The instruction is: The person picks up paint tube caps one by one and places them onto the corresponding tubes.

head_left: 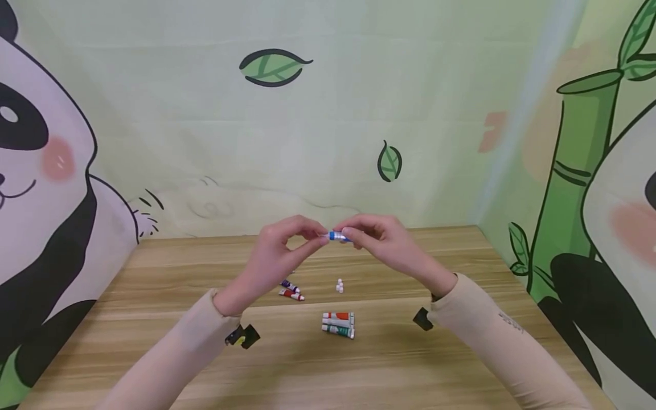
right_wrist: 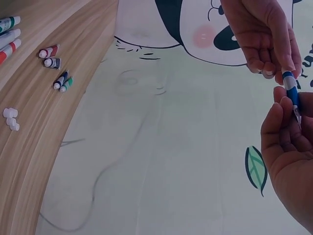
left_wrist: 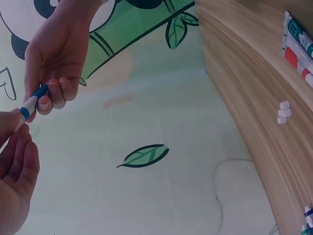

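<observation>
Both hands are raised over the table's far part, holding a small blue and white paint tube [head_left: 339,236] between them. My left hand [head_left: 279,253] pinches its left tip with thumb and fingers, which hide that end. The right hand [head_left: 384,242] grips the body, thumb in front and fingers curled behind. In the left wrist view a blue band of the tube [left_wrist: 30,104] shows between the hands. Seen from the right wrist, the tube's flat silvery tail [right_wrist: 297,115] lies against the right fingers.
Several small white caps [head_left: 340,286] lie on the wooden table [head_left: 389,364]. Nearer stand out a row of paint tubes [head_left: 338,330], orange, white and green. Left of the caps lie smaller tubes, including a red one [head_left: 291,294]. A printed panda backdrop [head_left: 328,125] rises behind.
</observation>
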Motion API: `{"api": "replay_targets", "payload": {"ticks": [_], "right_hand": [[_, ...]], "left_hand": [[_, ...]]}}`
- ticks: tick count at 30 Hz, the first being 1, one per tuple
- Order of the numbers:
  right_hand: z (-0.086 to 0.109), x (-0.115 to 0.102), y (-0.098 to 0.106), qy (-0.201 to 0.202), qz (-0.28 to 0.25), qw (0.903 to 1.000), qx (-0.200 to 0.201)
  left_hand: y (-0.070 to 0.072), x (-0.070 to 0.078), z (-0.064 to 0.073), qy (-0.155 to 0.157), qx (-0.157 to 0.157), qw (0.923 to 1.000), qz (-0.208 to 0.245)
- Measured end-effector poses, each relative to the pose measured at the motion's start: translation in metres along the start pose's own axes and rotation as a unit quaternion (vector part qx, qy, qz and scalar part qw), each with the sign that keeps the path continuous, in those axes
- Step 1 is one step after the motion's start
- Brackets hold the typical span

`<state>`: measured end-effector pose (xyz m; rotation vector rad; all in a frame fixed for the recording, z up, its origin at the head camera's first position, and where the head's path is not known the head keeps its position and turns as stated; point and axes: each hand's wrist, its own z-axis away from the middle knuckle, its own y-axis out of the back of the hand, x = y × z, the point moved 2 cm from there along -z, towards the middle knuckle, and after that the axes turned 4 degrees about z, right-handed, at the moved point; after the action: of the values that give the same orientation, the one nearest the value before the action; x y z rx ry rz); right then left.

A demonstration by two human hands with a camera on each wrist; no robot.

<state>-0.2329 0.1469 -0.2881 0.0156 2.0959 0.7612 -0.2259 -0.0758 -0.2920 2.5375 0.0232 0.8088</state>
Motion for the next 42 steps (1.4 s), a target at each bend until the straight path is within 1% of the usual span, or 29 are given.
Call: {"api": "replay_targets", "payload": {"ticks": [3,9,13,16,20,22,23,25,28,34,38,42], "right_hand": [[-0.0003,-0.0001,0.0001,0.000,0.003,1.0000,0.000],[-0.0004,0.0003,0.0009,0.001,0.005,1.0000,0.002],[0.0006,0.0010,0.0009,-0.003,0.000,1.0000,0.004],[0.0014,0.0008,0.0008,-0.006,-0.002,1.0000,0.006],[0.0017,-0.0009,0.0014,-0.001,0.001,0.9999,0.013],[0.0016,-0.0016,0.0018,0.007,0.007,0.9998,0.018],[0.0015,-0.0020,0.0019,0.011,0.011,0.9997,0.020],[0.0015,-0.0024,0.0019,0.019,0.023,0.9993,0.023],[0.0018,-0.0025,0.0013,0.022,0.033,0.9989,0.025],[0.0029,-0.0041,0.0006,0.001,0.024,0.9994,0.023],[0.0027,-0.0036,0.0001,-0.013,0.025,0.9995,0.016],[0.0028,-0.0026,-0.0006,-0.021,0.022,0.9995,0.010]], "left_hand": [[-0.0002,0.0011,-0.0007,-0.005,0.003,1.0000,-0.004],[-0.0005,0.0027,-0.0017,-0.024,0.009,0.9996,-0.016],[-0.0010,0.0029,-0.0013,-0.015,0.004,0.9997,-0.021],[0.0001,0.0027,-0.0005,0.015,0.000,0.9996,-0.023],[0.0030,0.0017,0.0000,0.082,-0.004,0.9963,-0.026],[0.0031,0.0007,0.0003,0.111,-0.016,0.9932,-0.030],[0.0027,0.0006,0.0003,0.121,-0.025,0.9918,-0.031],[0.0013,0.0002,0.0006,0.131,-0.040,0.9900,-0.035],[-0.0015,0.0001,0.0008,0.122,-0.048,0.9906,-0.041],[-0.0042,0.0010,0.0007,0.084,-0.043,0.9938,-0.059],[-0.0044,0.0032,0.0009,0.069,-0.034,0.9949,-0.065],[-0.0045,0.0038,0.0012,0.062,-0.022,0.9962,-0.058]]}}
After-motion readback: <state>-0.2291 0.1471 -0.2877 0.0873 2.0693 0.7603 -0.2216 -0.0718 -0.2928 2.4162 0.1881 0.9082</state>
